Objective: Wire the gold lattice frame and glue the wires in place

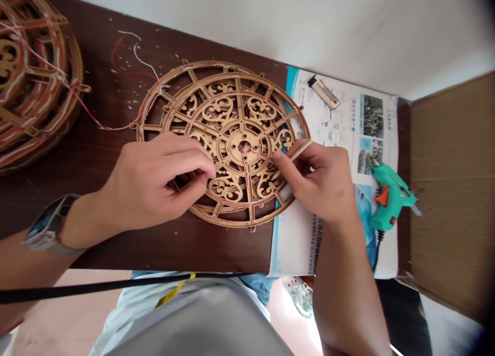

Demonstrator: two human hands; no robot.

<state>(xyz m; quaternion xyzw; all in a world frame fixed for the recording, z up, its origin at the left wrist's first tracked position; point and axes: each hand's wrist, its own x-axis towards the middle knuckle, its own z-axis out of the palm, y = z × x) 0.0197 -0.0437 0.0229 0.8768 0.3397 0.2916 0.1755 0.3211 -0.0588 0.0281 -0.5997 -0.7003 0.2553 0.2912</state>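
A round laser-cut wooden filigree disc [235, 139] lies flat on the table, with thin red and white wires threaded along its spokes and rim. My left hand [162, 178] reaches over its lower left, fingertips pinched together against the fretwork; whether they grip a wire is hidden. My right hand [317, 183] holds a thin wooden stick [296, 157] between thumb and fingers, with its end over the right side of the disc. A loose red wire [244, 162] runs near the disc's centre. Wire ends [135, 54] trail off the disc's upper left.
A second wired wooden disc [34, 77] sits at the far left of the dark wooden table [104, 98]. To the right lie a printed leaflet [340, 124], a small boxed item [324, 92] and a teal hot glue gun [390, 196]. A cardboard panel [448, 191] stands beyond.
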